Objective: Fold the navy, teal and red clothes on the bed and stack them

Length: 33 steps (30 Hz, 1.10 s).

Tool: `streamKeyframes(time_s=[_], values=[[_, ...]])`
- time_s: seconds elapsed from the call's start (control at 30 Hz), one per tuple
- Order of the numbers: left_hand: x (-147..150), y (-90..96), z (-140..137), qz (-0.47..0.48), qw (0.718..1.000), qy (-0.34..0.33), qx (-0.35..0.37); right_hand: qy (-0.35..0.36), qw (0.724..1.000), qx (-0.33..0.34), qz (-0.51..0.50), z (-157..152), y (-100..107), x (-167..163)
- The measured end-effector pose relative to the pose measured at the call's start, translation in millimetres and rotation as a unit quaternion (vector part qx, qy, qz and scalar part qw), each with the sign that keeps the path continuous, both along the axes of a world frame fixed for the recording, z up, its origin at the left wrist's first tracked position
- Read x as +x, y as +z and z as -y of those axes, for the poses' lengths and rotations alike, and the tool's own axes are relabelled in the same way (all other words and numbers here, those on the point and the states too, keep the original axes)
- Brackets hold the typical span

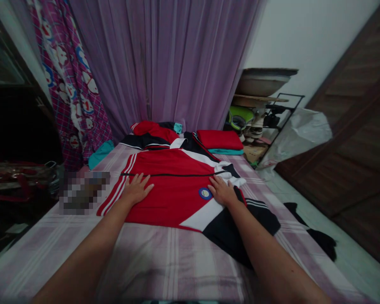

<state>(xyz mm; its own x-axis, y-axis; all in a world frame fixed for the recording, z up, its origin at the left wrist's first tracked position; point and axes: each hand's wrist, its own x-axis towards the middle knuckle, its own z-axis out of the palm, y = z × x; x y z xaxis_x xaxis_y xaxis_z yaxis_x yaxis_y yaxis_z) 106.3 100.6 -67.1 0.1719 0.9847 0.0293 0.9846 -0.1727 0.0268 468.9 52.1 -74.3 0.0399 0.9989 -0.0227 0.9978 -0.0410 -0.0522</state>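
Note:
A red, white and black zip-up jacket lies spread on its side across the bed, its dark zip running left to right. My left hand rests flat with fingers spread on the red cloth by the striped hem. On the collar side, my right hand lies flat with fingers apart, next to the round blue badge. The white collar part is bunched up beyond it. One black sleeve reaches toward me, partly behind my right forearm.
Behind the jacket are a folded red garment on a teal one and a crumpled red garment. Purple curtains hang at the back. A shoe rack stands right of the bed. Dark cloth lies on the floor.

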Motion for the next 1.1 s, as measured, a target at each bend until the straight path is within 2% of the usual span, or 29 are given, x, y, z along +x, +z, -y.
streamKeyframes(time_s=[0.13,0.2,0.3,0.4,0.57,0.73,0.93,1.1], values=[[-6.3,-11.4,-8.5,-0.02,1.0,-0.003,0.003,-0.034,0.997,0.052,-0.033,0.1,6.8,-31.1],[-6.9,-11.0,-8.1,-0.024,1.0,-0.003,-0.001,0.009,0.996,0.07,-0.052,0.3,7.3,-50.5],[-5.5,-6.7,-5.8,-0.025,1.0,-0.001,-0.01,0.089,0.994,0.014,-0.059,2.2,4.6,-59.1],[-5.1,-4.9,-5.1,-0.018,1.0,0.001,-0.013,0.048,0.998,-0.004,-0.039,5.6,0.0,-32.1],[-7.4,-9.3,-7.1,-0.014,1.0,-0.006,0.005,-0.055,0.997,0.056,-0.003,16.5,-5.6,27.9],[-8.6,-10.8,-7.7,-0.012,1.0,-0.01,0.007,-0.107,0.991,0.081,-0.018,21.6,-6.9,34.8],[-5.9,-9.1,-4.8,-0.002,1.0,-0.001,0.014,-0.095,0.992,0.039,-0.08,17.7,7.3,45.2],[-3.3,-4.7,-0.3,-0.002,1.0,0.007,0.001,-0.19,0.979,0.028,-0.071,20.5,25.6,70.1]])
